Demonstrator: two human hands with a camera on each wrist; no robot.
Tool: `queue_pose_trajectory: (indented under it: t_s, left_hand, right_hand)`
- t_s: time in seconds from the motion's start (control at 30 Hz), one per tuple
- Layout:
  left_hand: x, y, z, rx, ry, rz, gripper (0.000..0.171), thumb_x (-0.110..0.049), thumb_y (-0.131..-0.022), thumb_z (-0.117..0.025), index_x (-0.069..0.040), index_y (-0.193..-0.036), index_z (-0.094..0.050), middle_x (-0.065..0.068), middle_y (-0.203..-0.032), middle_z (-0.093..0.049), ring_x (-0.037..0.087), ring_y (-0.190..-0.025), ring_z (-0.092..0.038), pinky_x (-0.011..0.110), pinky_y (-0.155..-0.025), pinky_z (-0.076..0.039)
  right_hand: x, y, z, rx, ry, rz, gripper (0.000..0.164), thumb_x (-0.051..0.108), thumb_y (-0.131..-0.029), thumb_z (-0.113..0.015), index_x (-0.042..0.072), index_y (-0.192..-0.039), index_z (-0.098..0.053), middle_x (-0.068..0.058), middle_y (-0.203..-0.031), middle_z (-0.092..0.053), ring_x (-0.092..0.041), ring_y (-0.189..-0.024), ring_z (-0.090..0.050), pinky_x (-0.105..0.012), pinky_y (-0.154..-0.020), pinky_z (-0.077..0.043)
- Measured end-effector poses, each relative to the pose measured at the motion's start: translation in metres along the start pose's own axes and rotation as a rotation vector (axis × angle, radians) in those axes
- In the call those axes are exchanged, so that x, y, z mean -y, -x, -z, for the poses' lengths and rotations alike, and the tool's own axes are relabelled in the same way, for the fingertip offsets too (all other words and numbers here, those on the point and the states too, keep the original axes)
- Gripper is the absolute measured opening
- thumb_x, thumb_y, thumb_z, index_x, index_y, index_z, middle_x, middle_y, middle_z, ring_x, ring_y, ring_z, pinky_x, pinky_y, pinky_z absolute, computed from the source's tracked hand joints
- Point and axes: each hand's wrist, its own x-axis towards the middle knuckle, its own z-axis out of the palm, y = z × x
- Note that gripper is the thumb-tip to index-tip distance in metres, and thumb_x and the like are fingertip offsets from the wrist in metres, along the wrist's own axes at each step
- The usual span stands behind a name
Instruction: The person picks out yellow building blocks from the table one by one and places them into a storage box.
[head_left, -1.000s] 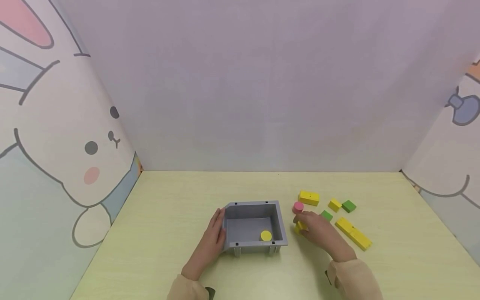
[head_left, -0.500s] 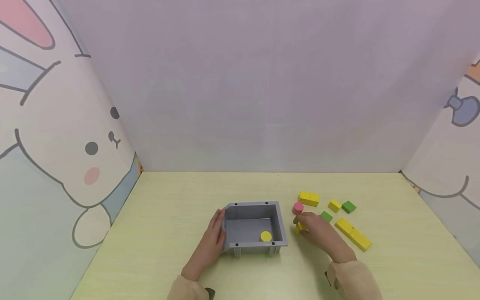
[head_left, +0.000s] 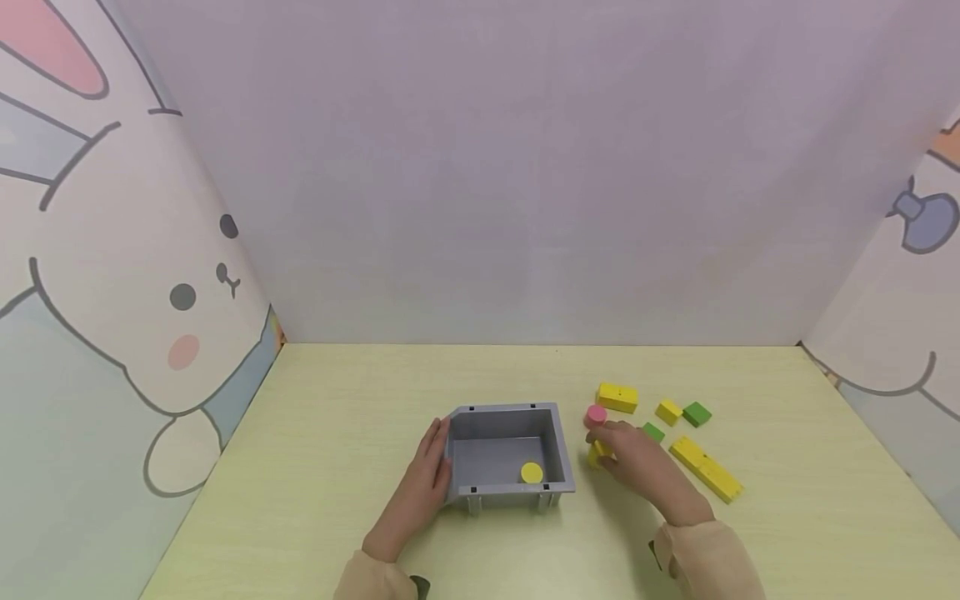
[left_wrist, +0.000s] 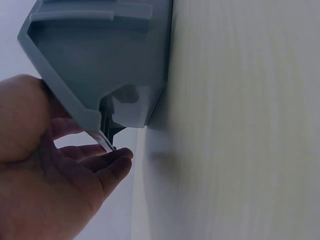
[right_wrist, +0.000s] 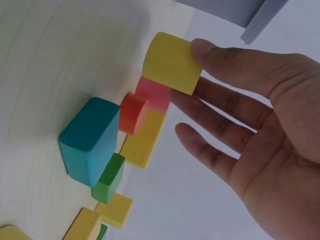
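My left hand point(head_left: 423, 475) lies along the left side of a grey plastic bin point(head_left: 564, 446), its fingers touching the wall. In the left wrist view, fingertips sit at the lip of the bin point(left_wrist: 75, 55). A yellow cylinder point(head_left: 532, 472) stands inside near the front right corner. To the right of the bin, my right hand point(head_left: 637, 458) pinches a yellow rounded block point(right_wrist: 170, 62) between thumb and fingers. A pink cylinder point(head_left: 596, 416) is just beyond its fingertips. The right wrist view shows a teal block point(right_wrist: 90, 140) and a red cylinder point(right_wrist: 132, 112) under the hand, hidden from the head view.
More toy blocks lie to the right: a yellow brick point(head_left: 618, 397), a small yellow block point(head_left: 670, 412), green blocks point(head_left: 697, 413) and a long yellow piece point(head_left: 707, 468). The pale table point(head_left: 360, 392) ends at a plain back wall point(head_left: 480, 208) and patterned side panels point(head_left: 135, 275).
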Motion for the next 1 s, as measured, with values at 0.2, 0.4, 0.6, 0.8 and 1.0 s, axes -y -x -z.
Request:
queue_pose_trajectory:
  t_s: [0.2, 0.4, 0.6, 0.8, 1.0]
  left_hand:
    - [0.001, 0.000, -0.001, -0.003, -0.005, 0.000, 0.051, -0.004, -0.093, -0.043, 0.004, -0.140, -0.025, 0.031, -0.143, -0.027, 0.039, -0.130, -0.028, 0.054, -0.103, -0.036]
    - [0.002, 0.000, -0.002, -0.004, -0.004, 0.001, 0.051, -0.004, -0.093, -0.043, 0.004, -0.140, -0.024, 0.031, -0.144, -0.026, 0.039, -0.130, -0.028, 0.054, -0.103, -0.036]
    - [0.001, 0.001, -0.001, 0.002, 0.005, 0.007, 0.051, -0.004, -0.094, -0.043, 0.004, -0.141, -0.024, 0.031, -0.144, -0.026, 0.040, -0.130, -0.028, 0.055, -0.103, -0.035]
    - [0.000, 0.001, 0.000, 0.009, 0.003, 0.012, 0.051, -0.005, -0.094, -0.042, 0.004, -0.141, -0.024, 0.031, -0.144, -0.026, 0.040, -0.130, -0.028, 0.055, -0.103, -0.036]
    - [0.000, 0.001, 0.000, 0.007, 0.005, 0.011, 0.052, -0.005, -0.094, -0.043, 0.003, -0.141, -0.024, 0.030, -0.144, -0.026, 0.039, -0.130, -0.028, 0.055, -0.103, -0.036]
  right_hand:
    - [0.002, -0.001, 0.003, -0.018, 0.009, 0.014, 0.031, 0.000, -0.069, -0.073, 0.004, -0.098, -0.066, -0.011, -0.099, -0.069, -0.028, -0.089, -0.061, -0.045, -0.077, -0.057]
    - [0.006, -0.002, 0.009, -0.026, 0.031, 0.017, 0.032, 0.001, -0.069, -0.074, 0.006, -0.099, -0.065, -0.008, -0.094, -0.069, -0.026, -0.085, -0.061, -0.042, -0.073, -0.057]
    - [0.010, -0.002, 0.012, -0.059, 0.044, 0.049, 0.030, 0.000, -0.068, -0.074, 0.006, -0.096, -0.065, -0.008, -0.092, -0.068, -0.025, -0.081, -0.061, -0.040, -0.070, -0.058]
    - [0.014, -0.002, 0.017, -0.125, 0.069, 0.097, 0.029, -0.002, -0.065, -0.075, 0.005, -0.092, -0.066, -0.009, -0.090, -0.068, -0.024, -0.077, -0.060, -0.038, -0.066, -0.058]
    - [0.022, -0.001, 0.024, -0.201, 0.089, 0.148, 0.030, -0.004, -0.064, -0.075, 0.002, -0.092, -0.066, -0.013, -0.093, -0.067, -0.029, -0.085, -0.060, -0.042, -0.073, -0.057]
